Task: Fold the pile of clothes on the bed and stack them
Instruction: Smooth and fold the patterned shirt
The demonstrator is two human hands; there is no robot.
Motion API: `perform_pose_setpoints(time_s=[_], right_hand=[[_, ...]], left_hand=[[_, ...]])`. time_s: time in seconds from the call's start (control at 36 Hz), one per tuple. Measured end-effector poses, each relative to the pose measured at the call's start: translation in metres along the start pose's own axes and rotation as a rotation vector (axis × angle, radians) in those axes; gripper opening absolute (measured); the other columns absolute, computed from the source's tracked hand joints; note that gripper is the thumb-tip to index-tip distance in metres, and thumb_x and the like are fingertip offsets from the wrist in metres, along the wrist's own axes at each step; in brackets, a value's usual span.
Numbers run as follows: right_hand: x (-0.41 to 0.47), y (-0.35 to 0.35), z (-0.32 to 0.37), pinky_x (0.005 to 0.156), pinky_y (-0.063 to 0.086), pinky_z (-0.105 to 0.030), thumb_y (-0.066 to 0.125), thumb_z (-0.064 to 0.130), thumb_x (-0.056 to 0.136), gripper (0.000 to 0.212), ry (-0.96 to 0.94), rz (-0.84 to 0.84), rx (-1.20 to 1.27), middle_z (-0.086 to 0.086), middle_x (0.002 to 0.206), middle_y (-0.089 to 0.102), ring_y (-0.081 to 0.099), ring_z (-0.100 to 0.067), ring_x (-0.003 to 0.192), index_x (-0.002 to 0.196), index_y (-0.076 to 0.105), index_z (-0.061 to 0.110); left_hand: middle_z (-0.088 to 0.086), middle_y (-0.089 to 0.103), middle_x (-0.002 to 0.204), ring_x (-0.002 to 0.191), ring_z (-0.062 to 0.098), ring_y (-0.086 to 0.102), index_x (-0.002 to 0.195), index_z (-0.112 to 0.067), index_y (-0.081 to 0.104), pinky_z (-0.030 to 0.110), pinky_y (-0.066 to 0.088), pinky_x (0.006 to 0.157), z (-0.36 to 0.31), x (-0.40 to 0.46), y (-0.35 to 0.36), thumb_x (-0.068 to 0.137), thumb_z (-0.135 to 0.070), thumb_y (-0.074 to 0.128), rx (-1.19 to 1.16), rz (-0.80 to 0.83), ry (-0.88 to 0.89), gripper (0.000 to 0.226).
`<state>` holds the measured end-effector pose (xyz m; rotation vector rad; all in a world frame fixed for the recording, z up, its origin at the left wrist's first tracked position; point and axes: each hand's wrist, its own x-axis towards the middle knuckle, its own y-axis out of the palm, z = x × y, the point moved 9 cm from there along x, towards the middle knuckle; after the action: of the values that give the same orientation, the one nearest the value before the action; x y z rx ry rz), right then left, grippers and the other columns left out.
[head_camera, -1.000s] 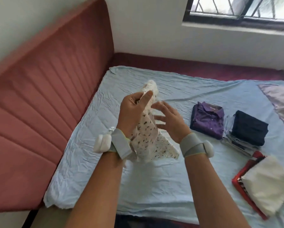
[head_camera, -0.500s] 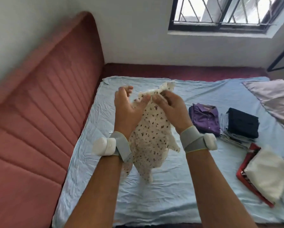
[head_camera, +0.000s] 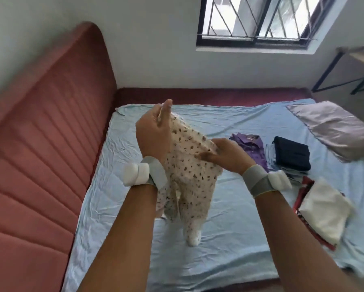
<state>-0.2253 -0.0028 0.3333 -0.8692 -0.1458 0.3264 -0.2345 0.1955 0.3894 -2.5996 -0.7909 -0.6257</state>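
Observation:
A cream garment with small brown spots [head_camera: 189, 180] hangs in the air above the light blue bed sheet [head_camera: 229, 239]. My left hand [head_camera: 153, 135] pinches its upper edge, held high. My right hand [head_camera: 227, 154] grips the same edge lower and to the right, so the cloth stretches between them. The garment's bottom end dangles toward the sheet. On the right of the bed lie folded clothes: a purple shirt [head_camera: 252, 148], a dark navy piece [head_camera: 291, 152] on a small stack, and a white piece [head_camera: 324, 209] on red cloth.
A padded red headboard [head_camera: 44, 154] runs along the left side. A grey pillow [head_camera: 333, 129] lies at the far right of the bed. A barred window [head_camera: 259, 20] is in the wall behind, and a table frame [head_camera: 349, 68] stands at the right.
My hands have moved apart along the garment's top edge: the left rose, the right slid down and right. The garment now hangs spread between them. The view tilted upward.

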Motion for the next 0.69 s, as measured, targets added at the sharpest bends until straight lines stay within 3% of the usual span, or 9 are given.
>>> perform_pose_setpoints(time_s=[0.08,0.17,0.25,0.31,0.39,0.47,0.53,0.61,0.69], right_hand=[[-0.007,-0.018,-0.003,0.076,0.052,-0.040,0.071,0.041,0.083,0.033,-0.046,-0.112,0.125,-0.006,0.087,0.070,0.065,-0.020,0.082,0.093,0.068,0.009],[-0.009,-0.021,0.019,0.063,0.043,-0.031,0.073,0.038,0.082,0.031,-0.142,-0.097,0.114,0.001,0.068,0.059,0.055,-0.013,0.063,0.078,0.058,0.012],[-0.012,-0.032,0.034,0.056,0.039,-0.023,0.075,0.026,0.079,0.016,-0.198,-0.133,0.124,0.008,0.065,0.057,0.050,-0.008,0.058,0.074,0.060,0.021],[-0.015,-0.046,0.031,0.056,0.037,-0.018,0.076,0.024,0.077,0.021,-0.196,-0.191,0.149,0.012,0.062,0.053,0.047,-0.002,0.058,0.070,0.057,0.027],[-0.025,-0.063,0.014,0.059,0.039,-0.017,0.078,0.026,0.076,0.017,-0.156,-0.208,0.102,0.010,0.069,0.058,0.050,-0.002,0.064,0.079,0.062,0.022],[-0.040,-0.068,0.000,0.058,0.039,-0.014,0.076,0.028,0.080,0.017,-0.148,-0.141,0.043,0.008,0.069,0.059,0.050,0.002,0.059,0.081,0.063,0.017],[-0.045,-0.061,-0.009,0.060,0.042,-0.016,0.072,0.034,0.083,0.019,-0.126,-0.081,-0.046,0.008,0.069,0.060,0.053,0.002,0.060,0.081,0.062,0.019],[-0.051,-0.051,-0.040,0.065,0.050,-0.031,0.062,0.057,0.083,0.039,-0.023,-0.032,-0.268,0.003,0.076,0.067,0.061,-0.015,0.069,0.086,0.068,0.018],[-0.064,-0.045,-0.071,0.065,0.047,-0.038,0.056,0.070,0.079,0.056,0.038,0.020,-0.083,-0.001,0.072,0.065,0.060,-0.021,0.066,0.082,0.069,0.015]], left_hand=[[-0.004,0.055,0.090,0.081,0.007,0.050,0.089,-0.017,0.055,0.022,0.042,0.075,0.009,-0.011,0.005,0.094,-0.038,0.058,0.125,0.050,0.014,0.022],[0.002,0.055,0.114,0.108,0.013,0.051,0.117,-0.011,0.054,0.022,0.038,0.097,-0.019,-0.032,0.031,0.096,-0.030,0.054,0.052,0.249,0.225,0.028],[-0.005,0.062,0.081,0.076,0.007,0.058,0.090,-0.023,0.062,0.026,0.044,0.070,-0.035,-0.057,0.068,0.097,-0.051,0.036,0.055,0.597,0.265,0.039],[-0.007,0.045,0.055,0.051,0.007,0.041,0.059,-0.020,0.047,0.028,0.033,0.054,-0.022,-0.059,0.081,0.088,-0.068,0.032,0.107,0.711,0.163,0.058],[-0.002,0.035,0.053,0.049,0.007,0.031,0.056,-0.005,0.043,0.025,0.024,0.049,-0.017,-0.057,0.086,0.079,-0.072,0.050,0.114,0.751,0.126,0.071],[0.003,0.043,0.063,0.059,0.009,0.042,0.059,-0.002,0.052,0.023,0.033,0.056,-0.037,-0.057,0.088,0.078,-0.040,0.071,0.011,0.712,0.143,0.046],[0.012,0.050,0.071,0.069,0.015,0.054,0.062,-0.010,0.052,0.026,0.042,0.065,-0.043,-0.056,0.090,0.075,-0.021,0.066,-0.119,0.676,0.083,0.022],[0.007,0.055,0.078,0.068,0.018,0.052,0.070,-0.020,0.049,0.032,0.043,0.064,-0.053,-0.061,0.090,0.078,-0.010,0.060,-0.179,0.596,0.055,0.017],[0.007,0.055,0.075,0.065,0.020,0.047,0.075,-0.010,0.054,0.028,0.041,0.062,-0.058,-0.059,0.079,0.084,-0.010,0.067,-0.001,0.469,0.150,0.016]])
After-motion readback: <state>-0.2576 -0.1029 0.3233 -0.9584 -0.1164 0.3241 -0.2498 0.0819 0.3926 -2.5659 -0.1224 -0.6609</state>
